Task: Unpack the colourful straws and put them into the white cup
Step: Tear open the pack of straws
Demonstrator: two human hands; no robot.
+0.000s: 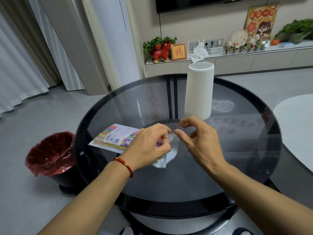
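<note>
A flat pack of colourful straws (113, 136) lies on the round dark glass table (237, 150), its right end hidden under my left hand. My left hand (149, 145) grips that end of the pack, fingers curled on the clear plastic wrapper (171, 152), which bunches out below the hand. My right hand (199, 141) hovers just to the right of the wrapper with fingers loosely bent, thumb tip close to the plastic, holding nothing. The tall ribbed white cup (199, 90) stands upright behind my right hand.
A black bin with a red liner (50, 153) stands on the floor left of the table. A white table edge (296, 126) shows at the right. A low cabinet (237, 63) with plants and ornaments runs along the back wall.
</note>
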